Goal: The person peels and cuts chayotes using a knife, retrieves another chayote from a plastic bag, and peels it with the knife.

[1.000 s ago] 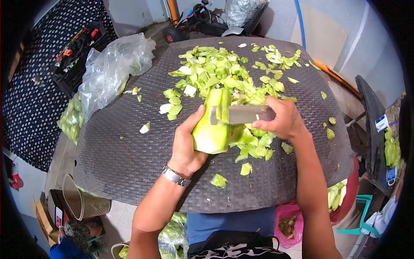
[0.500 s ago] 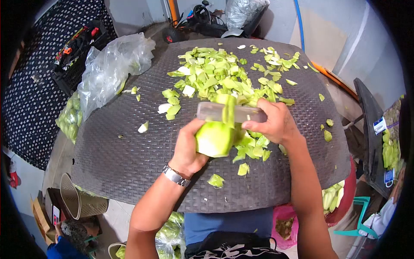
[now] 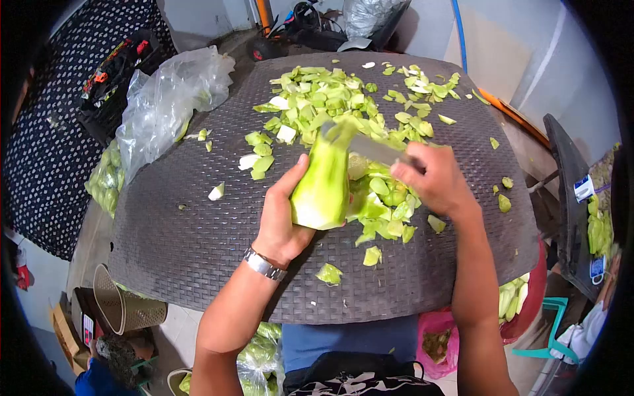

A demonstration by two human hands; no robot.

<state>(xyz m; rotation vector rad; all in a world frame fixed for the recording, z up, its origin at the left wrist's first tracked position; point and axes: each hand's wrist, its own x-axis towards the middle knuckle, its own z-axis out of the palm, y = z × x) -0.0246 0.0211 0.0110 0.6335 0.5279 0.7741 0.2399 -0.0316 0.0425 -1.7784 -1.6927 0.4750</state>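
Note:
My left hand (image 3: 285, 214) is closed around the side of a large light-green vegetable (image 3: 321, 181). It has a pale, flat lower end, a narrower top and streaked sides. In my right hand (image 3: 432, 175) is a broad-bladed knife (image 3: 376, 150), its handle gripped in closed fingers. The blade reaches left to the top of the vegetable, where its tip is blurred; I cannot tell whether it is cutting in. Beneath and beyond both hands, a pile of green peelings (image 3: 323, 99) lies on the dark woven-pattern table (image 3: 198, 244).
A clear plastic bag (image 3: 175, 92) of green vegetables hangs at the table's left edge. Below the front edge are a pink bag (image 3: 439, 340) and a red basin (image 3: 533, 297) with pale vegetables. A person's blue sleeve (image 3: 99, 379) shows at lower left, near a beige basket (image 3: 132, 310).
The vegetable has tipped more upright in my left hand, showing its long side. The knife has swung from level across its top to a slant, with my right hand slightly further right.

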